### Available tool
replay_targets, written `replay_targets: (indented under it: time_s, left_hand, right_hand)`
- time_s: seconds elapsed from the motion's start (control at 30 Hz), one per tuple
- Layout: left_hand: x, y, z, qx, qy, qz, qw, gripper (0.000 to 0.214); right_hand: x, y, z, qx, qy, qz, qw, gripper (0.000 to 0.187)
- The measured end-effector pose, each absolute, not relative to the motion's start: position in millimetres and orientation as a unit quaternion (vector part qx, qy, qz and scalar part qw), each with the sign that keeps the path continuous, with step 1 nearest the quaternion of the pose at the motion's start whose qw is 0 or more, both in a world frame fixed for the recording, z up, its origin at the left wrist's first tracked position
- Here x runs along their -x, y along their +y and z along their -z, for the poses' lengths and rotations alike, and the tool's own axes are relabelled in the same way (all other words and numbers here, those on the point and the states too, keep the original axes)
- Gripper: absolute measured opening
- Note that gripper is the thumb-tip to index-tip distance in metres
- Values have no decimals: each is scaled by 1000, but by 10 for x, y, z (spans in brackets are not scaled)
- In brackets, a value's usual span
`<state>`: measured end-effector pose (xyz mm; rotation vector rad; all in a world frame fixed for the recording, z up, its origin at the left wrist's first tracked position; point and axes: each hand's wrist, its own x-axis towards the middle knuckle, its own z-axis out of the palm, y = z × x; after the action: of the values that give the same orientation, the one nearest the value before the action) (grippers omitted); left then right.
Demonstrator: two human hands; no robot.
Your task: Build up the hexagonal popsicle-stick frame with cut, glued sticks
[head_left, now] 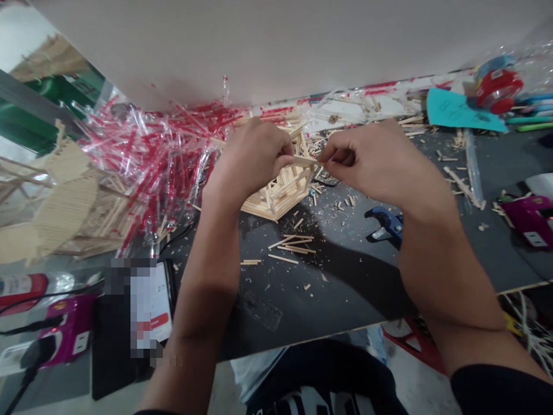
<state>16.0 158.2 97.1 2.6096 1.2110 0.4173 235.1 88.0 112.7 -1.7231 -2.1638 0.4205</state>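
A small model built of thin wooden sticks stands on the dark table behind my hands, partly hidden by them. My left hand is closed, its thumb and fingers pinching the left end of a thin wooden stick above the model. At the stick's right end, the thumb and forefinger of my right hand are pinched on it. Several loose sticks lie on the table in front of the model. A blue-handled cutter rests under my right forearm.
Red-and-clear plastic wrappers pile up at the back left beside other stick models. A phone and a purple power socket lie at the left. Red tape roll and turquoise paper are back right. Wood scraps litter the table.
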Motion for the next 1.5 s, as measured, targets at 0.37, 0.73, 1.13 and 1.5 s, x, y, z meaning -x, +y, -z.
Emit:
replay_targets:
  time_s: [0.37, 0.73, 1.13, 1.5]
  left_hand:
    - [-65, 1638, -960, -883, 415, -168, 138, 16]
    - [-95, 1700, -859, -890, 376, -195, 165, 21]
    - [-47, 1708, -861, -904, 347, -174, 181, 16]
    - [49, 1686, -956, -896, 368, -184, 168, 18]
  right_hand:
    - [-2354, 869, -1111, 608, -756, -156, 184, 20]
    - [-2376, 901, -1071, 604, -753, -169, 197, 18]
    - [-2366, 913, -1070, 592, -789, -118, 113, 30]
    - [-2392, 858, -1134, 615, -766, -131, 134, 25]
